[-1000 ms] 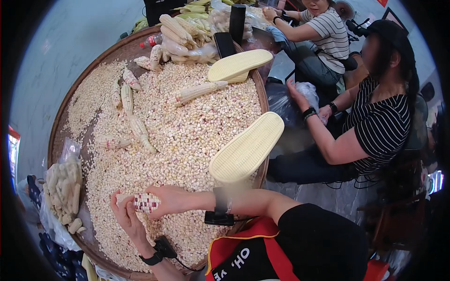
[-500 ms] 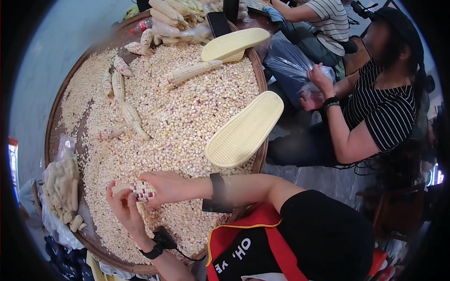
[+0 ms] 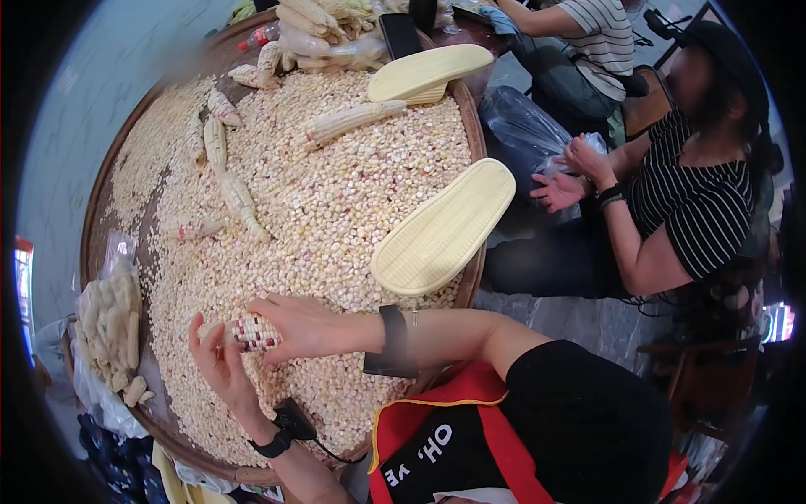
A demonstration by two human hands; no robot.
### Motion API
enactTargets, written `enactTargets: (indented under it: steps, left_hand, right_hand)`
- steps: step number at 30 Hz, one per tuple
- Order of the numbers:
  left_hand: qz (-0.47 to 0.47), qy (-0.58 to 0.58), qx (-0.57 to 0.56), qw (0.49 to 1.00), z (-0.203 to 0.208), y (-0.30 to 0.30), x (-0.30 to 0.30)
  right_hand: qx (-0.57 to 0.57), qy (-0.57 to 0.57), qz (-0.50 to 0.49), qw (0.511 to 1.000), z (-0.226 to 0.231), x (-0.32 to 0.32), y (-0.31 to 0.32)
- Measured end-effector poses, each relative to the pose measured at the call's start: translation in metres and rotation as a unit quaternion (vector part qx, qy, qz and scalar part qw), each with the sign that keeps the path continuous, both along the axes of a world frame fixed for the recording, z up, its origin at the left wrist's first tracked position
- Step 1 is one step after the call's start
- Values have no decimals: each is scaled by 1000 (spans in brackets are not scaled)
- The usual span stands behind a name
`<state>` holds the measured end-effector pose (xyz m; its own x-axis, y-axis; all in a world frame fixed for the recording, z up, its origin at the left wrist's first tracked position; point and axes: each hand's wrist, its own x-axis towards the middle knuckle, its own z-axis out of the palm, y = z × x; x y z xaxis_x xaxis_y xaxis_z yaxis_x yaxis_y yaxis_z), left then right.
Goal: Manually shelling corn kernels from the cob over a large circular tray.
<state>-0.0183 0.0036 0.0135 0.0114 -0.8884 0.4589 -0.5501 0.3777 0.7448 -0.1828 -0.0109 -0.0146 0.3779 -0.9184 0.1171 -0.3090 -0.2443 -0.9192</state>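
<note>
A short ear of corn (image 3: 256, 334) with white and dark red kernels is held between my two hands, low over a spread of loose kernels. My right hand (image 3: 306, 326) grips one end, thumb and fingers closed around it. On the other end, the curled fingers of my left hand (image 3: 222, 365) reach around the ear and hide part of it. Loose corn kernels (image 3: 336, 193) cover most of the round brown tray (image 3: 94, 197) beneath. The ear lies crosswise between my hands.
Two pale yellow slippers, one sole-up (image 3: 445, 227) and one farther off (image 3: 428, 71), rest at the tray's right. A pale ear (image 3: 353, 123) and several others lie on the kernels. A plastic bag of cobs (image 3: 113, 323) stands left. A co-worker (image 3: 697, 193) sits right, holding clear plastic.
My hands still hold the ear, my left fingers shifting slightly on it. The co-worker's lower hand has opened palm up beside the plastic. The whole view has shifted slightly.
</note>
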Motion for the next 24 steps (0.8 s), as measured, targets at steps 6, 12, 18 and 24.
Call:
enactTargets:
  steps: [6,12,18,24]
  left_hand:
    - [5,-61,16,998,-10,-5,13]
    - [5,150,-7,989,-7,-7,6]
    - [-19,179,12,984,-5,1,11]
    - [-37,262,85,961,7,6,15]
  right_hand:
    - [-16,16,-1,1000,-10,5,-4]
    - [36,-62,33,997,6,1,-7]
    - [86,-81,75,990,7,3,-3]
    - [348,-218,99,906,20,4,0]
